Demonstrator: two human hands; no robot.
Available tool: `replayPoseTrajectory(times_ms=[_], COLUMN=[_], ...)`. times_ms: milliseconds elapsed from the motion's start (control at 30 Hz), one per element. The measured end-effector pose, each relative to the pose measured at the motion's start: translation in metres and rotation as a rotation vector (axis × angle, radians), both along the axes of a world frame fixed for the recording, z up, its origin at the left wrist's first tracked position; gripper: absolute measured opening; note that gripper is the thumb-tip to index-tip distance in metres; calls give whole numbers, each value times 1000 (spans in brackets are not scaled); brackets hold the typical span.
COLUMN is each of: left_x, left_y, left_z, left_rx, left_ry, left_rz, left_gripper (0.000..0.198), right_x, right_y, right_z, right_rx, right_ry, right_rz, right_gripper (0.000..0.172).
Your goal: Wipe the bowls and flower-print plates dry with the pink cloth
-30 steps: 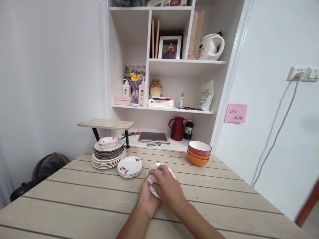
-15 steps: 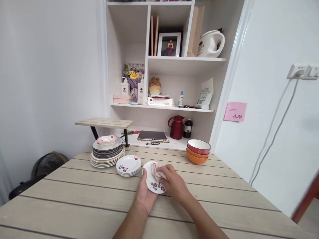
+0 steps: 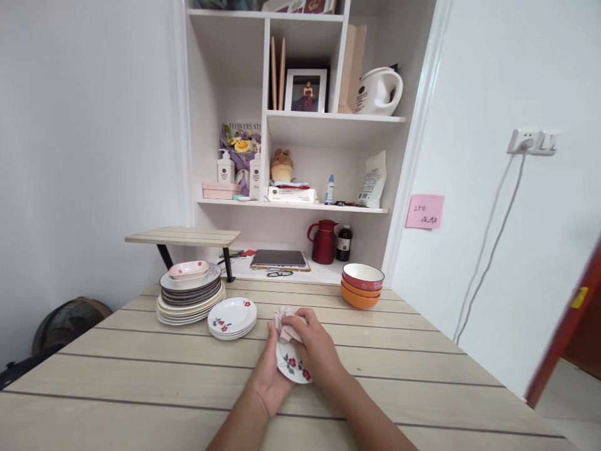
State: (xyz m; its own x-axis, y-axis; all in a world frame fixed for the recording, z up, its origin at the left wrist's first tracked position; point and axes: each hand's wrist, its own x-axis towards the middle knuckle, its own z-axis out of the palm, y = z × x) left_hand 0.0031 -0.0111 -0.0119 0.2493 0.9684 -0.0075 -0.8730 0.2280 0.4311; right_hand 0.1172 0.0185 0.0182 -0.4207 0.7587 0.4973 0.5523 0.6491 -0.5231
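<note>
My left hand (image 3: 271, 379) grips a small white plate with red flowers (image 3: 292, 365) from below and the left, holding it just above the wooden table (image 3: 141, 369). My right hand (image 3: 315, 351) is closed on a pale pink cloth (image 3: 283, 318) and presses it against the plate's upper edge. To the left lies a short stack of matching flowered plates (image 3: 232, 317).
A taller stack of larger plates (image 3: 188, 297) with a pink dish (image 3: 188, 270) on top stands at the far left. Stacked red and orange bowls (image 3: 362, 285) sit at the far right. A white shelf unit (image 3: 300, 156) rises behind; a low wooden riser (image 3: 182, 237) stands behind the plates.
The cloth has moved from the plate's face to its top edge, and more of the flowered plate shows. The camera has shifted slightly right.
</note>
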Motion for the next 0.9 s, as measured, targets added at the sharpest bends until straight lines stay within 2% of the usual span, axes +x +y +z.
replayPoseTrajectory(times_ms=[167, 300, 367, 467, 733, 900], left_x=[-10, -22, -26, -26, -12, -10], left_y=[3, 4, 4, 2, -6, -6], left_z=[0, 2, 2, 2, 9, 7], left_rx=[46, 51, 35, 10, 71, 116], left_ry=[-25, -14, 7, 28, -8, 0], left_rz=[92, 219, 243, 181, -45, -47], left_gripper=[54, 49, 48, 53, 69, 66], right_x=[13, 13, 8, 0, 0, 2], right_y=[6, -8, -16, -23, -10, -8], right_z=[-4, -2, 0, 1, -2, -1], right_rx=[-45, -75, -56, -34, 73, 134], right_ry=[-59, -103, -106, -67, 29, 28], right_rz=[-35, 120, 221, 287, 123, 68], right_gripper=[41, 44, 45, 49, 68, 69])
